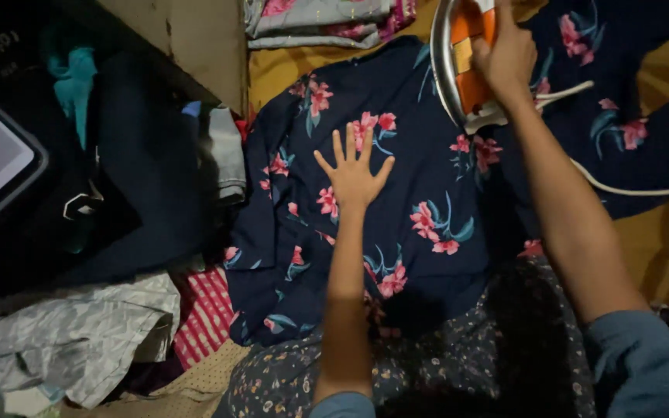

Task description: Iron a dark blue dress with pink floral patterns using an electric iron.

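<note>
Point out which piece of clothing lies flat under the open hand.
The dark navy garment with pink flowers: the left hand presses flat on it, while the red-and-white striped cloth and grey cloth lie crumpled aside.

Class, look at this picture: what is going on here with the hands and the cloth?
A person is ironing. The left hand lies flat, fingers spread, on a dark navy garment with pink flowers laid over a yellow cloth surface. The right hand grips an orange and white electric iron at the garment's top edge, its white cord trailing right.
</note>
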